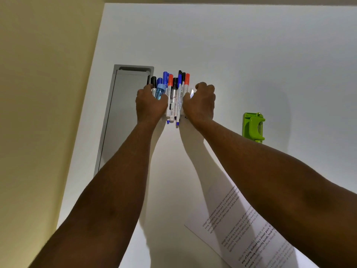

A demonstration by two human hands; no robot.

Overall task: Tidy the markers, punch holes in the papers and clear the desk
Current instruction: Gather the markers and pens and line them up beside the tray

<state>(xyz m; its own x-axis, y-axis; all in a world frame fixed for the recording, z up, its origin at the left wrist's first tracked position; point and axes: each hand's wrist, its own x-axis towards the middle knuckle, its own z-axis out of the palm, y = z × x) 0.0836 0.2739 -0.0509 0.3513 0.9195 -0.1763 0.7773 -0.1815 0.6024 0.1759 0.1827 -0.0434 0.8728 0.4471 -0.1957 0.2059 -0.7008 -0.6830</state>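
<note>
Just to the right of the grey tray (123,105) set into the desk (251,55), the markers (173,93) lie in one tight bundle, caps pointing away from the person. The left hand (149,105) presses on the side of the bundle nearest the tray, and the right hand (201,102) presses on the far side. Both hands are curled around the bundle and hold it between them, so neither hand is wide open. A light blue marker sits under the thumb of the left hand.

The step in hand seems to be gathering the markers. To do it well, both hands should push with equal force, so that the bundle does not roll toward the tray or slip out the other way. The near ends are not level: two blue tips stick out toward the person. Tapping these ends against the desk would make them even. The grip should stay low on the barrels, not on the caps, because a cap may come off.

Further right of the tray, well apart from the markers, stands the green hole punch (253,127). The printed paper (245,225) lies nearer the person, partly under the right forearm, and I judge it is not yet punched.
</note>
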